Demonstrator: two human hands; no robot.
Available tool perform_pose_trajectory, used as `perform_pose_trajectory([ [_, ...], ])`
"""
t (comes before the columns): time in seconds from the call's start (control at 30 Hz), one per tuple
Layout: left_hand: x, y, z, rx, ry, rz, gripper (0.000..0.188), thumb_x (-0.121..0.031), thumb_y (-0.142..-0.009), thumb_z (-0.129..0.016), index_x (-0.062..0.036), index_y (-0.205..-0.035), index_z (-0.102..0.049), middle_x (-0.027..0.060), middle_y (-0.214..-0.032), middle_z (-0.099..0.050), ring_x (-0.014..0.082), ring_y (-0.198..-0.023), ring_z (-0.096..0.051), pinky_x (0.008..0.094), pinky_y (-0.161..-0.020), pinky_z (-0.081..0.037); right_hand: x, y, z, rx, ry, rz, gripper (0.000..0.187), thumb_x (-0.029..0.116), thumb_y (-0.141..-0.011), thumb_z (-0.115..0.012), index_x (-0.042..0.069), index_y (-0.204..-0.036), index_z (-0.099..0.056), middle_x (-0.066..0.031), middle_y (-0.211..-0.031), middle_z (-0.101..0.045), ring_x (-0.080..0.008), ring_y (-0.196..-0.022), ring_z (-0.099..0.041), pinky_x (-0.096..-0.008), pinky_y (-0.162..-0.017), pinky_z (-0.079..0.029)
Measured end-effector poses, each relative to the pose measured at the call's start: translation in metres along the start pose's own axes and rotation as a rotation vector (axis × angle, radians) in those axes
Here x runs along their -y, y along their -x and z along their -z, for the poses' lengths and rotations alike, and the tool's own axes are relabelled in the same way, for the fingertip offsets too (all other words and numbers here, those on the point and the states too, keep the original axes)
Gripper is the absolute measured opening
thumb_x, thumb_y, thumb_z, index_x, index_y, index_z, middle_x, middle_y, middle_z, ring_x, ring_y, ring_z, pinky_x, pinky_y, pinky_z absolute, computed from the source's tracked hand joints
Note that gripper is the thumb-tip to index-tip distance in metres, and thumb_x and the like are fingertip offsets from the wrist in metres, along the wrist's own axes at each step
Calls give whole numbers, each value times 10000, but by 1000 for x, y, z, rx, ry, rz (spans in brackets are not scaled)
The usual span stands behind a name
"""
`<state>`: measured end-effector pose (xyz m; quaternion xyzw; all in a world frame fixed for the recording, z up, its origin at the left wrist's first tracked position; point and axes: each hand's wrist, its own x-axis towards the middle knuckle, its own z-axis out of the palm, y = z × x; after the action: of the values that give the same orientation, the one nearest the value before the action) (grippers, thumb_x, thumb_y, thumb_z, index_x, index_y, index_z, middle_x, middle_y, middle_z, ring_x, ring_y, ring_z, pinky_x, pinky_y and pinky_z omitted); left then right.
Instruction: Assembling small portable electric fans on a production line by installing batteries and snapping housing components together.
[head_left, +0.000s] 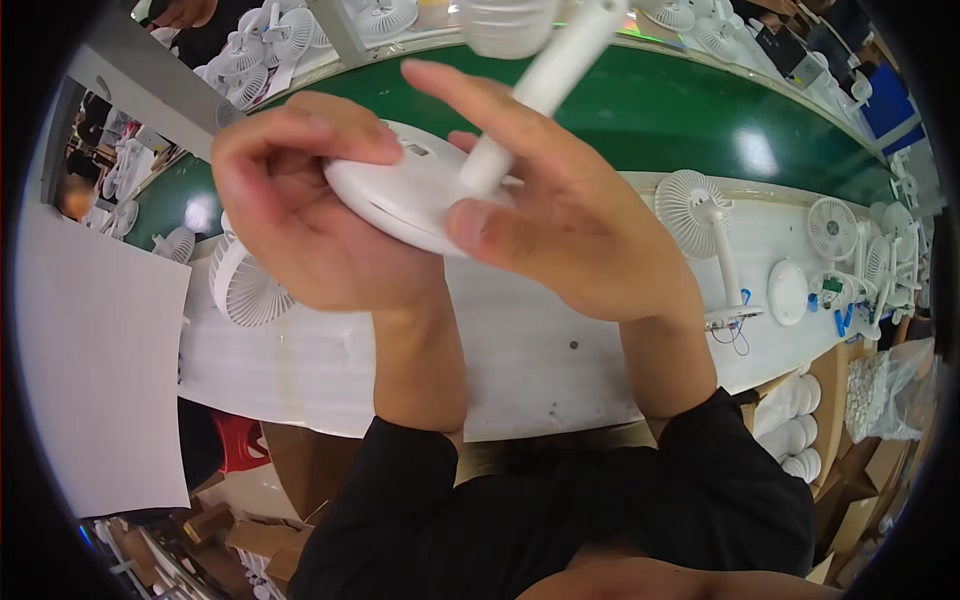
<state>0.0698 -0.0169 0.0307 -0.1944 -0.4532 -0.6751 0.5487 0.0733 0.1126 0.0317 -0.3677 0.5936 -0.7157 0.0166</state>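
Both of my hands hold one white desk fan (545,80) up above the bench, its stem slanting away to the upper right. My left hand (300,200) is closed on the left edge of the round base (400,205), thumb on its top. With the thumb pressed at the foot of the stem, my right hand (570,205) grips the base's right side; its index finger is stretched out. The fan head is partly cut off at the top edge. Behind my left hand stands another white fan (250,285), partly hidden.
On the white bench (520,370), to the right, stands a fan with wires at its opened base (735,318). A round white cover (788,292) lies beside more fans. A green conveyor belt (690,125) runs behind. Below right is a carton of white parts (800,430); a white panel (100,370) stands left.
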Motion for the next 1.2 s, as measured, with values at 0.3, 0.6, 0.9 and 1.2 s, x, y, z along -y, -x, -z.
perform_pose_trajectory([
  [0.3,-22,-6,1,180,-304,-64,416,-313,-1024,-270,-78,-793,-524,58,-577,-496,167,-593,-478,298,-653,-413,7,-12,5,237,-484,-393,614,107,-879,-687,-2,-1432,-444,-166,-1247,-586,-235,-1058,-574,-288,-949,-447],
  [0.6,-20,-20,13,-79,-66,138,394,-296,-1016,-310,-53,-808,-539,44,-584,-508,121,-513,-401,242,-546,-354,-19,-6,-8,279,-452,-114,724,119,-837,-724,-23,-1459,-383,-196,-1316,-546,-239,-1145,-555,-303,-973,-445],
  [0.9,-33,-28,20,485,-90,85,438,-306,-1019,-278,-60,-823,-583,32,-573,-462,170,-646,-466,311,-712,-401,-5,-10,-10,246,-692,-369,779,137,-800,-757,-50,-1452,-374,-204,-1328,-533,-248,-1167,-539,-312,-979,-440],
  [1.2,-38,-18,0,69,-121,107,450,-308,-1034,-258,-85,-763,-539,20,-587,-434,151,-638,-451,311,-720,-408,-23,-11,-20,300,-596,-44,822,163,-778,-777,-49,-1454,-360,-217,-1316,-537,-268,-1149,-547,-319,-969,-448],
])
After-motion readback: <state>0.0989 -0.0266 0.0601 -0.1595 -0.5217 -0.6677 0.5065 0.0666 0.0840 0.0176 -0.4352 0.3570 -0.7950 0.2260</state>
